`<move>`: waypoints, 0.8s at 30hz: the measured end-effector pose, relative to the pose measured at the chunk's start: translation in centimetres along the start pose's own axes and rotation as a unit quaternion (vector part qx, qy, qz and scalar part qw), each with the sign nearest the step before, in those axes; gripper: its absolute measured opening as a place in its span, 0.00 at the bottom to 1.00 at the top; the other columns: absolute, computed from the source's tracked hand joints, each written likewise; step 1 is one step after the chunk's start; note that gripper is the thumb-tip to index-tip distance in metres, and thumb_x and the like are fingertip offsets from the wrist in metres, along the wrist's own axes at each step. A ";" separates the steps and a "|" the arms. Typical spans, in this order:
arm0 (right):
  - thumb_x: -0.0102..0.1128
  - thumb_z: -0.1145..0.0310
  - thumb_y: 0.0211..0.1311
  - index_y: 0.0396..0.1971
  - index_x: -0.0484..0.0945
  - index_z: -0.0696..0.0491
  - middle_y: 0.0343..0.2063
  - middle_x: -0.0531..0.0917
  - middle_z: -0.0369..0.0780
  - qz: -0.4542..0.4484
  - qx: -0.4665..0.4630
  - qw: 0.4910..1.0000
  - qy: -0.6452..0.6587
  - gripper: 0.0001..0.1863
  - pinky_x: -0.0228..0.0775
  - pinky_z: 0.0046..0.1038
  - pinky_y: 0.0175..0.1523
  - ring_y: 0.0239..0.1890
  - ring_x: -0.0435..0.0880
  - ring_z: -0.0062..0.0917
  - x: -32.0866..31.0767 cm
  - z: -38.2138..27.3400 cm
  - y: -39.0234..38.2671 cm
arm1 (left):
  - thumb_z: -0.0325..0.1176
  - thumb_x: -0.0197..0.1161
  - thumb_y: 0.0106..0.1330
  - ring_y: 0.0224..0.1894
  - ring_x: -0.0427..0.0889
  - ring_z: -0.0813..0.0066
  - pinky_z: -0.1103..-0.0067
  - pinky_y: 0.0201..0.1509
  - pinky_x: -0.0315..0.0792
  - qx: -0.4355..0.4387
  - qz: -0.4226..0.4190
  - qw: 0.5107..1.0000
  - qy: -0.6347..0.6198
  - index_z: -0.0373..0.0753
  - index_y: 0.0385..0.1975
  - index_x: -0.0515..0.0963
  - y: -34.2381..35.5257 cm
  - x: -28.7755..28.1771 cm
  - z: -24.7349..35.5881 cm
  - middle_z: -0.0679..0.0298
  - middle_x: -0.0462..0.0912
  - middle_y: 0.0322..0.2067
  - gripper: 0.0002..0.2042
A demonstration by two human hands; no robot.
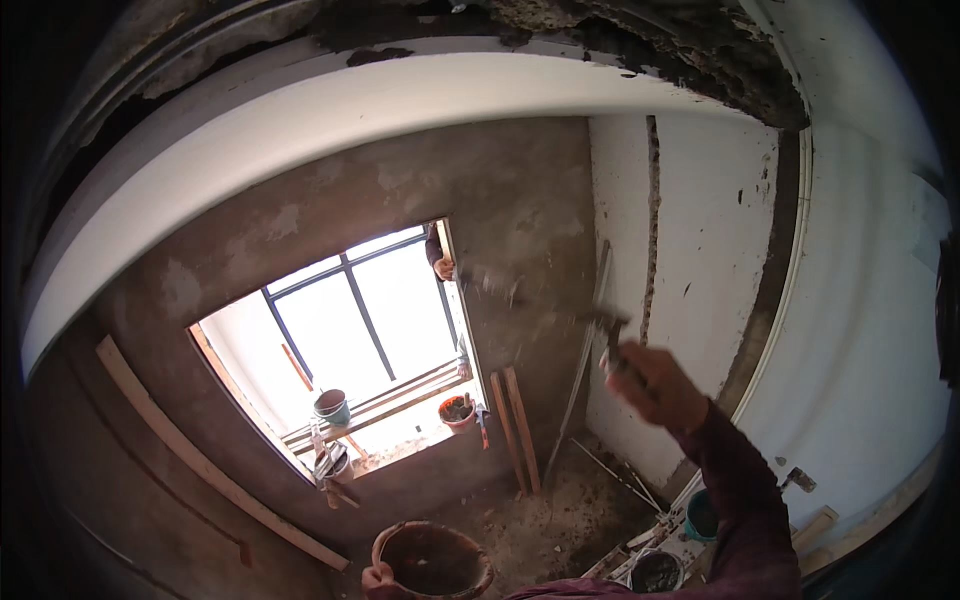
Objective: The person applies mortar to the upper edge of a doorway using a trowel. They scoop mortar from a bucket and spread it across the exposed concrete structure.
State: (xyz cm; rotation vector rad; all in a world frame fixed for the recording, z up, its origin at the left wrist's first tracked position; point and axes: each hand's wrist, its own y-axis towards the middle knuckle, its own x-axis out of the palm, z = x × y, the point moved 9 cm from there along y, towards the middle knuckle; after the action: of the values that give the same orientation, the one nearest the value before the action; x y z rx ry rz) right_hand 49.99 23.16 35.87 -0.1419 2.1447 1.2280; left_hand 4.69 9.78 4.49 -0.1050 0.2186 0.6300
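Observation:
My right hand (655, 385), raised at the right before the wall corner, is closed round the handle of a short tool. The tool's dark, flat head (606, 320) is smeared by motion, so its exact kind cannot be made out. Pale streaks (490, 285) show against the brown plastered wall (525, 200) to its left. Low in the view, my left hand (377, 577) grips the rim of a round bucket (482, 580), whose inside looks dark and wet.
Another person's hand (445, 268) rests at the window's right edge. Buckets (332, 405) and tools stand on the sill boards. Wooden strips (515, 430) lean on the wall. A green bucket (703, 513) and a mortar bucket (656, 573) sit at lower right; a long board (220, 460) slants at left.

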 end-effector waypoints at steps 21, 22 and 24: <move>0.37 0.49 0.76 0.43 0.71 0.53 0.22 0.74 0.37 0.082 -0.039 0.730 0.677 0.22 0.68 0.25 0.18 0.15 0.73 0.21 1.0 -0.5 14.0 | 0.39 0.59 0.70 0.25 0.70 0.79 0.78 0.31 0.71 0.013 -0.031 0.999 -0.009 0.38 0.31 0.70 -0.8 1.0 2.3 0.67 0.72 0.24 0.12; 0.37 0.49 0.76 0.43 0.71 0.53 0.22 0.74 0.37 0.074 -0.057 0.706 0.702 0.22 0.68 0.25 0.19 0.15 0.73 0.21 1.3 -1.0 14.6 | 0.39 0.59 0.70 0.25 0.70 0.79 0.78 0.31 0.71 0.013 -0.031 0.999 -0.010 0.38 0.31 0.70 -0.8 0.8 2.3 0.66 0.72 0.24 0.12; 0.37 0.49 0.75 0.42 0.72 0.53 0.22 0.74 0.36 0.087 -0.053 0.685 0.721 0.22 0.68 0.26 0.21 0.16 0.73 0.22 2.0 -1.5 15.7 | 0.39 0.59 0.70 0.25 0.70 0.78 0.78 0.31 0.71 0.010 -0.032 0.999 -0.014 0.38 0.32 0.70 -0.8 0.7 2.0 0.66 0.72 0.24 0.12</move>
State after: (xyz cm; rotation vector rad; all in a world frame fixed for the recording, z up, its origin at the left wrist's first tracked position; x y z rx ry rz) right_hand 41.52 31.08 46.70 -1.4034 3.3949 1.5475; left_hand 6.08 9.88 6.30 -0.0832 0.1943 0.5655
